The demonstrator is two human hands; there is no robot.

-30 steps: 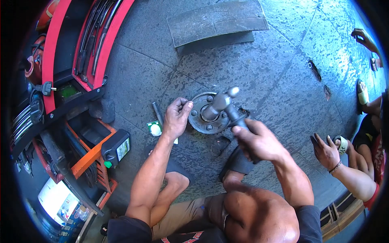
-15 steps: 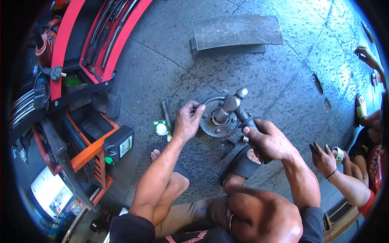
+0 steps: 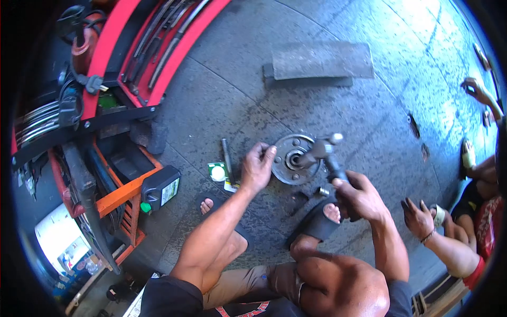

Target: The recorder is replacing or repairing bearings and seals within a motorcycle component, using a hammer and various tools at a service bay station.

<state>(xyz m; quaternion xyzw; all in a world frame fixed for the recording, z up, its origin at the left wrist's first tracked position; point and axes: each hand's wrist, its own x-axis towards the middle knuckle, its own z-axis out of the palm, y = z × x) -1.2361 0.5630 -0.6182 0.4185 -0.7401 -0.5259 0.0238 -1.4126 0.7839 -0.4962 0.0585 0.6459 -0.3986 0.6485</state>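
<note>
A round metal wheel hub [image 3: 282,173] with bolts round its flange and a ringed centre bore rests on the floor in front of me. My left hand [image 3: 259,168] is closed at its left rim, thumb and fingers pinching the edge. In my right hand [image 3: 362,196] is a ball-peen hammer [image 3: 334,169], gripped by its dark handle. The hammer's head is over the right part of the hub, its flat face towards the bore; whether it touches cannot be told. A small metal cylinder [image 3: 323,191] lies between the hub and my right foot.
Left of my hand lie a dark metal rod [image 3: 227,156] and a small green-and-white packet [image 3: 217,171]. A red tool rack [image 3: 171,63] and a black bottle [image 3: 161,186] stand at the left. A curved dark plate [image 3: 322,61] is ahead. Another person's hand [image 3: 420,219] is at the right.
The hammer head has shifted right and nearer relative to the hub, uncovering more of the bore. My left hand stays at the rim. The whole view has shifted a little.
</note>
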